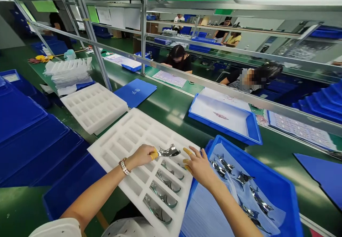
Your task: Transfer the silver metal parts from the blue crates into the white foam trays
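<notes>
Between thumb and fingers, my left hand (145, 155) pinches one end of a shiny chrome curved part (169, 151) above a white foam tray (124, 135). My right hand (197, 164), fingers apart and yellow covers on some fingertips, hovers over the tray's right edge, just off the part's other end. Several similar chrome parts (162, 194) sit in the tray's slots nearest me, while the farther slots are bare. To the right, a blue bin (290, 197) lined with white sheet holds several more loose chrome parts (243, 178).
A second foam tray (93, 105) and stacked clear plastic trays (69, 73) are at the left. Beyond lie a blue board (136, 92) and a shallow blue tray (253, 126). A metal frame post (143, 37) rises from the bench. Co-workers (179, 58) sit across it.
</notes>
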`<state>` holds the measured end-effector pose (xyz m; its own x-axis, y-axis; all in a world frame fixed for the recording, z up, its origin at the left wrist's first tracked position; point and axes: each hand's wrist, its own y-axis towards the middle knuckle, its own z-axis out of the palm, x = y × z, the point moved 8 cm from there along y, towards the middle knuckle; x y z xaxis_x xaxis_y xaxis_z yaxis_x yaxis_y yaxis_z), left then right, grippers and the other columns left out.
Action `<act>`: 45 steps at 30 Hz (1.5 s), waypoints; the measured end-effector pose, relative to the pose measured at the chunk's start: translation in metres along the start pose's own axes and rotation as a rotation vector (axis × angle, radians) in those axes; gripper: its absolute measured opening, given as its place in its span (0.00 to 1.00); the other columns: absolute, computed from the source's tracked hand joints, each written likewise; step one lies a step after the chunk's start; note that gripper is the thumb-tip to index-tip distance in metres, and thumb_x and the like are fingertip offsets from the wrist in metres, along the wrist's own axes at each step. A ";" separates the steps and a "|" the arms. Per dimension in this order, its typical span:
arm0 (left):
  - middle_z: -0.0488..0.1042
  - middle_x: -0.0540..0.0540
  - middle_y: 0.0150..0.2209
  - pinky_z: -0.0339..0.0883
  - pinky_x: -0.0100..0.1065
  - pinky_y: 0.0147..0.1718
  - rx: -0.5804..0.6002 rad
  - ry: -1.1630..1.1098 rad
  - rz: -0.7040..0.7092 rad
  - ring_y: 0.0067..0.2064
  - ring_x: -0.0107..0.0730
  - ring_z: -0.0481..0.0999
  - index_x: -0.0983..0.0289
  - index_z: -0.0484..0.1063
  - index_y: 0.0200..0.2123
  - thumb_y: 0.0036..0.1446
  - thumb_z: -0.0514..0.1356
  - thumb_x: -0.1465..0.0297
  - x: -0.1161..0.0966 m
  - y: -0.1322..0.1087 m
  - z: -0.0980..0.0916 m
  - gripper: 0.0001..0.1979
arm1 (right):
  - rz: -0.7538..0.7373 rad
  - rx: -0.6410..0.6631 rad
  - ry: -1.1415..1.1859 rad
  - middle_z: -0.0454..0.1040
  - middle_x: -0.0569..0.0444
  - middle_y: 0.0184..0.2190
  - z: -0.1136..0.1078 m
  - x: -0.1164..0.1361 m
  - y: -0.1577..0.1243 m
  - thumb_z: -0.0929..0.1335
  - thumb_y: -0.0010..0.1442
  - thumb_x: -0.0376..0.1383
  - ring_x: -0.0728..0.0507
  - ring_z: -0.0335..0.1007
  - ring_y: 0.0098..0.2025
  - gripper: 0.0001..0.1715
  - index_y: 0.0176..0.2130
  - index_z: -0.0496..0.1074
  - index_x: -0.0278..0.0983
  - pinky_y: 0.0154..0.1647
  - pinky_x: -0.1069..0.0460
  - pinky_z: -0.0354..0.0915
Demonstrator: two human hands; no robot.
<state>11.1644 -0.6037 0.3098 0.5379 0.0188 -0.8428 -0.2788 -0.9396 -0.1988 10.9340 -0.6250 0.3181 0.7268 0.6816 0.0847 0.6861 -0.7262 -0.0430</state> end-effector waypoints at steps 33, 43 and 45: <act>0.77 0.54 0.39 0.71 0.33 0.40 -0.274 0.152 0.146 0.38 0.31 0.75 0.62 0.78 0.40 0.55 0.55 0.80 0.017 0.098 0.033 0.15 | 0.166 -0.018 0.534 0.64 0.48 0.65 0.054 -0.077 0.013 0.68 0.59 0.37 0.29 0.45 0.71 0.09 0.34 0.81 0.41 0.65 0.30 0.54; 0.77 0.56 0.39 0.71 0.37 0.44 -0.310 0.268 0.137 0.40 0.35 0.76 0.62 0.78 0.36 0.55 0.54 0.79 0.009 0.096 0.032 0.13 | 0.136 0.086 0.256 0.65 0.50 0.65 0.056 -0.060 0.031 0.67 0.56 0.28 0.28 0.47 0.70 0.14 0.33 0.81 0.43 0.60 0.25 0.57; 0.77 0.56 0.40 0.70 0.36 0.45 -0.305 0.264 0.147 0.41 0.35 0.76 0.62 0.78 0.37 0.56 0.54 0.79 0.007 0.095 0.032 0.14 | 0.158 0.161 0.168 0.65 0.49 0.65 0.047 -0.049 0.037 0.67 0.55 0.25 0.25 0.48 0.69 0.15 0.32 0.81 0.42 0.59 0.21 0.54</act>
<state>11.1161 -0.6823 0.2685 0.7062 -0.1741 -0.6862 -0.1410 -0.9845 0.1047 10.9255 -0.6808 0.2657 0.8191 0.5267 0.2274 0.5704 -0.7900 -0.2249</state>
